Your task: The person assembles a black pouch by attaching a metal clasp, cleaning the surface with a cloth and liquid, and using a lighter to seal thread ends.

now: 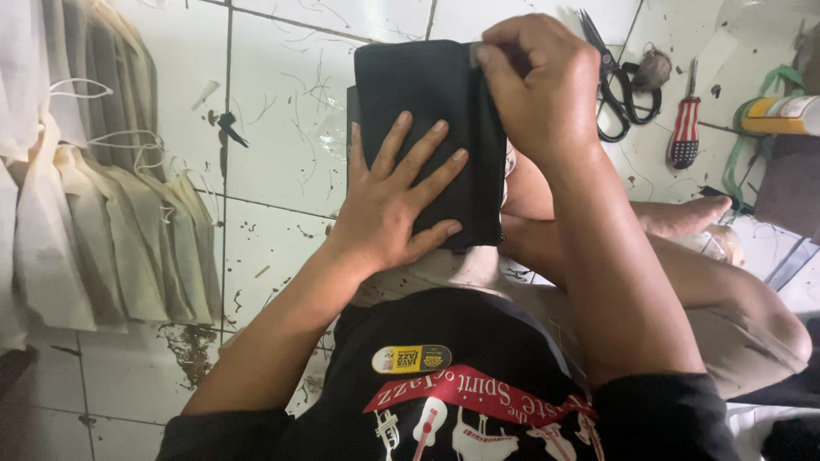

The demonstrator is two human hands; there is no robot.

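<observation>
A flat black fabric pouch [418, 85] lies over my knee, above the white tiled floor. My left hand [397, 196] presses flat on it with fingers spread. My right hand [534, 81] is closed at the pouch's upper right edge, pinching what looks like a small zipper pull between thumb and fingers. The pouch's right side is partly hidden by my right hand and forearm.
Black scissors [619, 85] and a striped-handled screwdriver [686, 124] lie on the tiles at upper right, beside a yellow tube [781, 115] with green cord. A row of cream cloth bags [102, 222] is stacked at left. My bare foot [683, 215] rests at right.
</observation>
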